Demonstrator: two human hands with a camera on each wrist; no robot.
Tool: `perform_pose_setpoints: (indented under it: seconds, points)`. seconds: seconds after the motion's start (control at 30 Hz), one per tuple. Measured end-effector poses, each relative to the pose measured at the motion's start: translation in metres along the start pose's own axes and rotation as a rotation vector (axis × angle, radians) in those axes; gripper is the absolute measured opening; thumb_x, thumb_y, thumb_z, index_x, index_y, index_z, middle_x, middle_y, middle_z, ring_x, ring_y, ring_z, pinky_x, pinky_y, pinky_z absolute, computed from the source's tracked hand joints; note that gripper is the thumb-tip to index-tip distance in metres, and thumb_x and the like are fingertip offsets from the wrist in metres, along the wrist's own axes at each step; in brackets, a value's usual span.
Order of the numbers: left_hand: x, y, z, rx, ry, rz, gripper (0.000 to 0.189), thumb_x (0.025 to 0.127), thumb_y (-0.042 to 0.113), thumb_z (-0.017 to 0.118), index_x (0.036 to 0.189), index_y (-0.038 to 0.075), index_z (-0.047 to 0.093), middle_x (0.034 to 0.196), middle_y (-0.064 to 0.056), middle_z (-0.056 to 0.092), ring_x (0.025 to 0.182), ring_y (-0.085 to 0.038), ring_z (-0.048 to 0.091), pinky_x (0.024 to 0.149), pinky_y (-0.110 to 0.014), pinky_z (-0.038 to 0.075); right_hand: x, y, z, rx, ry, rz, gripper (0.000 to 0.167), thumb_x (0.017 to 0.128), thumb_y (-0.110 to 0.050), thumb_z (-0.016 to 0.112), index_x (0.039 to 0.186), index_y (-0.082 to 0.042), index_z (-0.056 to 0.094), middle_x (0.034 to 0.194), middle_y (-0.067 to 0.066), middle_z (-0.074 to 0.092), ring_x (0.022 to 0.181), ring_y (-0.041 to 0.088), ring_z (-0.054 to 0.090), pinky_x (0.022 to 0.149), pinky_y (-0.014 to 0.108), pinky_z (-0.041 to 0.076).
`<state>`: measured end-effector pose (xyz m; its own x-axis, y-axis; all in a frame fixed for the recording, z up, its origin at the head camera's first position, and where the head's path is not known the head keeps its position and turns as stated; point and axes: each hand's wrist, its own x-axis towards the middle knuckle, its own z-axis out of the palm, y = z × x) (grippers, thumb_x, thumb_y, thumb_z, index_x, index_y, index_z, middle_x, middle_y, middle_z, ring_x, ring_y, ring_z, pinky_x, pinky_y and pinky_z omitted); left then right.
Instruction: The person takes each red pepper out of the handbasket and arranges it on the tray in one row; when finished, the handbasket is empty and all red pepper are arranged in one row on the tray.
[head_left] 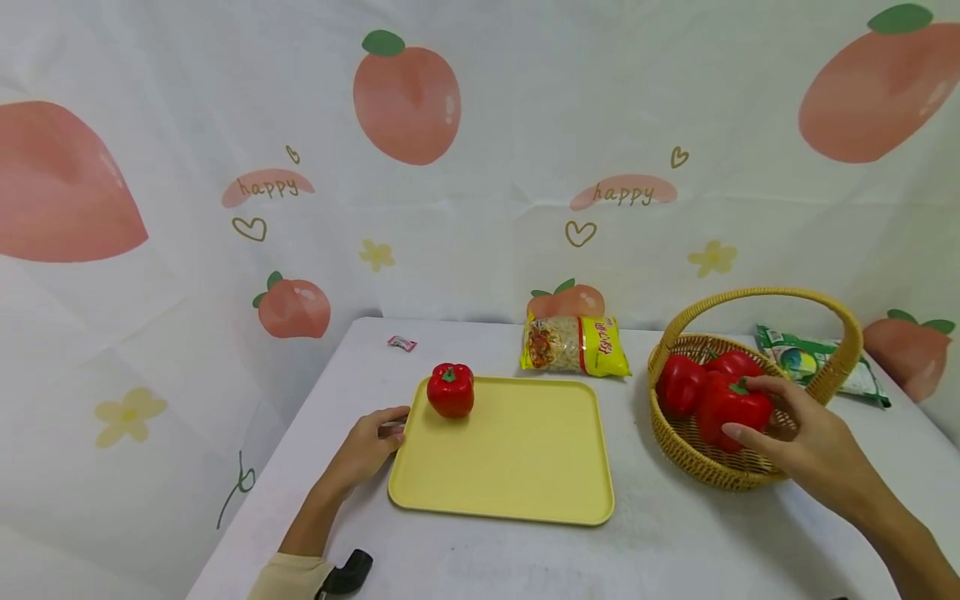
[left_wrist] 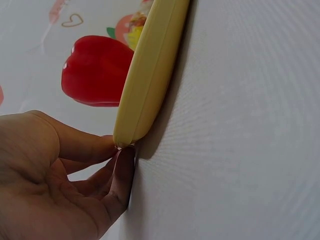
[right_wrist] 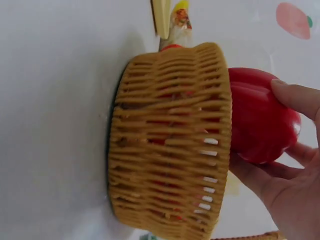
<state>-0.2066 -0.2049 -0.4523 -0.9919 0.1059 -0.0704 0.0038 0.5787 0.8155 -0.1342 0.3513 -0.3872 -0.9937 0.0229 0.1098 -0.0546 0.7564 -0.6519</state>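
Observation:
My right hand [head_left: 813, 437] grips a red bell pepper [head_left: 731, 410] at the basket's opening, thumb on one side and fingers on the other. In the right wrist view that bell pepper [right_wrist: 257, 115] rises partly above the rim. More red peppers [head_left: 681, 385] lie inside the wicker basket [head_left: 705, 475], partly hidden behind the held one. My left hand [head_left: 366, 450] pinches the left edge of a yellow tray [head_left: 525, 467]; the left wrist view has thumb and fingertips at the tray's rim [left_wrist: 150, 75]. Another red bell pepper [head_left: 451, 392] stands on the tray's far left corner.
The basket's tall handle [head_left: 765, 293] arches over its opening. Behind the tray lies a yellow food packet [head_left: 573, 345]; a green packet [head_left: 821, 362] is behind the basket. A small pink wrapped candy [head_left: 402, 342] sits at the back left. A printed curtain [head_left: 480, 233] hangs behind the table.

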Motion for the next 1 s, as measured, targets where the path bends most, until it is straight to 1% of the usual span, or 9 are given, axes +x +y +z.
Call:
perform_pose_setpoints:
  seconds: [0.07, 0.13, 0.27, 0.43, 0.6, 0.7, 0.8, 0.9, 1.0]
  points:
    - [0.000, -0.001, 0.000, 0.002, -0.001, 0.004, 0.044, 0.103, -0.002, 0.060, 0.147, -0.006, 0.057, 0.146, -0.024, 0.062, 0.130, -0.039, 0.063, 0.107, -0.048, 0.056, 0.000, -0.004, 0.002, 0.028, 0.030, -0.050, 0.081, 0.096, -0.031, 0.081, 0.158, -0.003, 0.036, 0.151, 0.036, 0.044, 0.124, 0.061, 0.050, 0.070, 0.007, 0.052]
    - [0.000, -0.001, 0.000, 0.002, 0.000, 0.000, 0.044, 0.103, -0.001, 0.060, 0.147, -0.005, 0.057, 0.146, -0.024, 0.062, 0.130, -0.039, 0.064, 0.107, -0.048, 0.056, 0.000, -0.009, 0.004, 0.050, 0.051, -0.096, 0.085, 0.094, -0.026, 0.083, 0.160, -0.004, 0.034, 0.154, 0.034, 0.043, 0.126, 0.060, 0.048, 0.072, 0.003, 0.049]
    - [0.001, -0.002, 0.001, 0.003, 0.002, -0.005, 0.045, 0.103, -0.001, 0.060, 0.148, -0.005, 0.057, 0.147, -0.023, 0.062, 0.130, -0.039, 0.063, 0.107, -0.048, 0.056, -0.002, -0.021, 0.005, 0.043, 0.076, -0.155, 0.087, 0.091, -0.024, 0.086, 0.161, -0.009, 0.037, 0.155, 0.031, 0.044, 0.127, 0.058, 0.049, 0.073, 0.003, 0.049]
    - [0.001, -0.002, 0.000, 0.005, 0.004, -0.004, 0.045, 0.103, -0.001, 0.060, 0.148, -0.005, 0.057, 0.145, -0.023, 0.063, 0.130, -0.038, 0.064, 0.107, -0.047, 0.056, -0.001, -0.038, 0.011, 0.030, 0.093, -0.226, 0.085, 0.088, -0.023, 0.089, 0.159, -0.013, 0.043, 0.153, 0.025, 0.047, 0.121, 0.052, 0.056, 0.075, 0.006, 0.051]
    - [0.001, -0.002, 0.000, 0.005, 0.005, -0.003, 0.045, 0.103, -0.001, 0.060, 0.148, -0.005, 0.057, 0.145, -0.024, 0.063, 0.130, -0.038, 0.064, 0.107, -0.048, 0.056, 0.004, -0.053, 0.024, 0.014, 0.108, -0.307, 0.087, 0.084, -0.022, 0.092, 0.157, -0.012, 0.046, 0.148, 0.021, 0.053, 0.122, 0.044, 0.058, 0.082, 0.000, 0.046]
    - [0.000, -0.002, 0.000, 0.007, 0.003, 0.002, 0.044, 0.103, -0.001, 0.060, 0.147, -0.005, 0.057, 0.145, -0.024, 0.063, 0.130, -0.039, 0.064, 0.107, -0.049, 0.056, 0.010, -0.061, 0.032, 0.006, 0.106, -0.344, 0.086, 0.083, -0.022, 0.092, 0.156, -0.013, 0.047, 0.146, 0.019, 0.056, 0.121, 0.042, 0.059, 0.083, 0.008, 0.052]
    - [0.000, -0.001, 0.001, 0.008, 0.003, 0.002, 0.044, 0.103, -0.001, 0.060, 0.147, -0.006, 0.057, 0.145, -0.024, 0.063, 0.130, -0.039, 0.064, 0.107, -0.049, 0.056, 0.016, -0.068, 0.042, 0.015, 0.086, -0.370, 0.085, 0.084, -0.023, 0.091, 0.156, -0.012, 0.047, 0.146, 0.018, 0.057, 0.121, 0.041, 0.061, 0.082, 0.031, 0.065]
    - [0.000, 0.000, 0.001, 0.006, 0.003, -0.001, 0.044, 0.104, -0.001, 0.060, 0.147, -0.005, 0.057, 0.146, -0.024, 0.062, 0.130, -0.039, 0.063, 0.107, -0.049, 0.056, 0.024, -0.075, 0.054, 0.027, 0.053, -0.388, 0.084, 0.086, -0.024, 0.090, 0.156, -0.008, 0.045, 0.147, 0.017, 0.057, 0.123, 0.039, 0.061, 0.083, 0.052, 0.066]
    - [-0.001, 0.001, 0.001, 0.006, 0.004, 0.000, 0.044, 0.104, -0.001, 0.060, 0.148, -0.005, 0.057, 0.146, -0.024, 0.062, 0.131, -0.039, 0.063, 0.107, -0.049, 0.056, 0.032, -0.081, 0.066, 0.055, -0.004, -0.390, 0.084, 0.088, -0.024, 0.089, 0.156, -0.005, 0.043, 0.148, 0.018, 0.055, 0.125, 0.038, 0.060, 0.088, 0.056, 0.064]
